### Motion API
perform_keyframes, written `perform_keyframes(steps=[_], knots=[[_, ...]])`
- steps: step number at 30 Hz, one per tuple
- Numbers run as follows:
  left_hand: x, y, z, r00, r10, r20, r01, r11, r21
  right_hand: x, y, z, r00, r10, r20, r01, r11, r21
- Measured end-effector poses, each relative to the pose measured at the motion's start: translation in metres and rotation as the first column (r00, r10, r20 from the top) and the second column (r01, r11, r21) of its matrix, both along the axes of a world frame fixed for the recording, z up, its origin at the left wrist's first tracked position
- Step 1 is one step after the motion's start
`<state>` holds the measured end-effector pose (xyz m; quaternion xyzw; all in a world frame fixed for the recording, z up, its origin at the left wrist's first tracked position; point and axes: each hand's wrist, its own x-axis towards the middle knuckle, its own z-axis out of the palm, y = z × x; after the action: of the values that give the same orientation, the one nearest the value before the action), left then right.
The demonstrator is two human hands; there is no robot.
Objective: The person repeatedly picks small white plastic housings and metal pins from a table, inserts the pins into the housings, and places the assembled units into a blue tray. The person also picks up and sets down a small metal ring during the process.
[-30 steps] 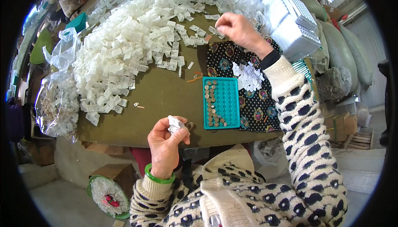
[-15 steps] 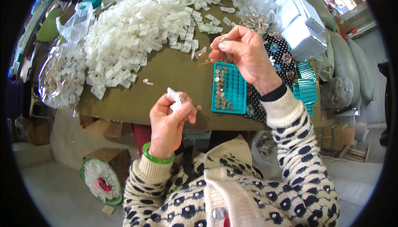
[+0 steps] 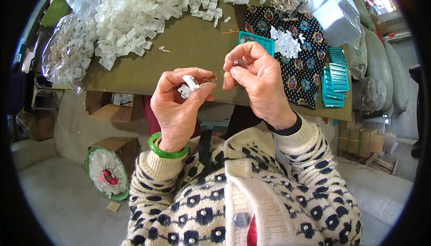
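My left hand (image 3: 176, 104) is closed around small white plastic pieces (image 3: 191, 83), the same kind as those heaped on the table. A small copper-coloured metal strip (image 3: 210, 79) sticks out at its fingertips. Just to the right, my right hand (image 3: 262, 86) is curled with thumb and fingers pinched on a small silvery metal piece (image 3: 240, 63), partly hidden by the fingers. The two hands face each other above the table's near edge, a little apart. Beyond the right hand, a teal tray (image 3: 269, 44) holding small round metal parts is partly covered by my fingers.
A large heap of white plastic pieces (image 3: 143, 15) covers the far left of the table (image 3: 193, 48). Small white parts (image 3: 287, 43) lie on a dark patterned cloth (image 3: 298, 77). Stacked teal trays (image 3: 336, 77) sit at right, a clear bag (image 3: 67, 50) at left.
My right hand has come down from over the teal tray toward my left hand. The copper-coloured strip now shows at my left fingertips. The view has tilted, so the table sits higher.
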<state>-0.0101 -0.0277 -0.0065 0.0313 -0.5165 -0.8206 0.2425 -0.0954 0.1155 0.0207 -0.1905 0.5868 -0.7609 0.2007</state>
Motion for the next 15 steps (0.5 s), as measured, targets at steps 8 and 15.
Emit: perform_keyframes(steps=[8,15], knots=[[0.009,-0.001,0.002,0.972,-0.125,0.197,0.065,0.955,0.289,0.014,0.013,-0.002,0.976,0.070,-0.206,-0.036,0.985,0.167],[0.001,0.018,0.008,0.953,-0.176,0.247,0.106,0.956,0.274,0.015,0.036,-0.011,0.788,0.108,-0.606,0.124,0.936,0.328]])
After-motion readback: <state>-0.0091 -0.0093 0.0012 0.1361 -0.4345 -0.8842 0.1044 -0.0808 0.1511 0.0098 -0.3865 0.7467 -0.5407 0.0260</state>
